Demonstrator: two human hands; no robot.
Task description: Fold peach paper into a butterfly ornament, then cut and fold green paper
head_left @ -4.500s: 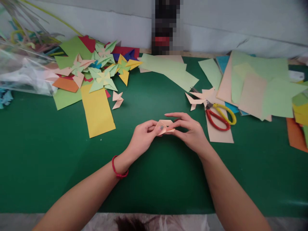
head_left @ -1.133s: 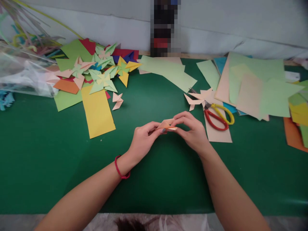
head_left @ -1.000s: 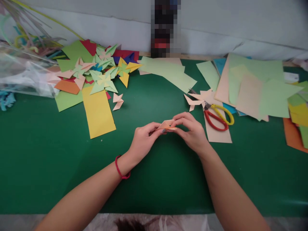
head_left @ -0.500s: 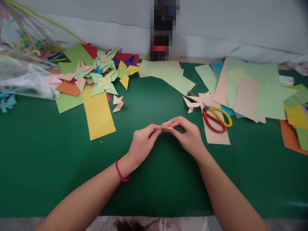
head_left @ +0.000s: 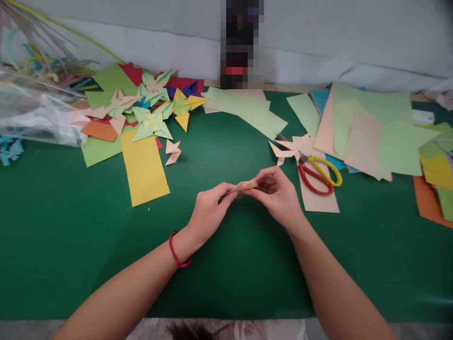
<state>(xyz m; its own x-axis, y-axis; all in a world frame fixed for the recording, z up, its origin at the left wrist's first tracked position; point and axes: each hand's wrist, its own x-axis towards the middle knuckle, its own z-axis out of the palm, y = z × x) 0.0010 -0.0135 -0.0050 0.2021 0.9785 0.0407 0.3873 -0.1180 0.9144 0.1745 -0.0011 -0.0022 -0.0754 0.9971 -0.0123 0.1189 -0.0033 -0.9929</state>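
Note:
A small folded piece of pale peach paper [head_left: 247,185] is held between my two hands above the green tabletop [head_left: 226,269]. My left hand [head_left: 214,202] pinches its left end between thumb and fingers. On the other end, the thumb and fingers of my right hand [head_left: 279,196] close around the paper's edge, partly hiding it. Beyond my left hand lies a small folded peach paper piece [head_left: 173,152]. To the right, scissors [head_left: 316,175] with one red and one yellow handle rest on peach paper scraps [head_left: 288,152].
Folded paper stars [head_left: 154,123] and coloured sheets pile up at the back left, with a yellow paper rectangle [head_left: 145,170] in front. A clear plastic bag [head_left: 38,111] sits far left. Green and peach sheets [head_left: 371,108] overlap at the back right, near orange paper [head_left: 433,203].
My right fingers have lifted slightly and spread from the thumb, so more of the folded peach paper shows. My left hand stays in place.

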